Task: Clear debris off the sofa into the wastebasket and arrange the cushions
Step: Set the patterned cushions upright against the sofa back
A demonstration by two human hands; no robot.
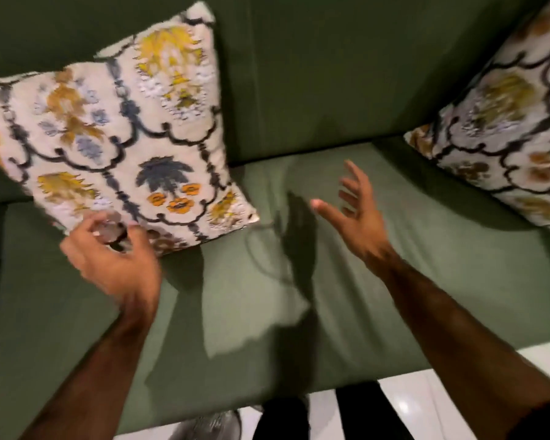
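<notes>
A patterned cushion (118,128) with yellow flowers and dark scallop lines leans tilted against the green sofa's backrest (315,74) on the left. My left hand (108,258) is at its lower edge, fingers curled and apart in front of the fabric, blurred by motion. A second matching cushion (508,131) rests in the right corner. My right hand (356,214) hovers open over the middle of the seat (251,296), fingers spread, holding nothing. I see no debris on the seat, and no wastebasket is in view.
The sofa's front edge runs along the bottom, with white glossy floor (426,404) beyond it. My dark trouser legs (359,411) stand against the sofa front. A grey shiny object (210,423) lies on the floor beside them.
</notes>
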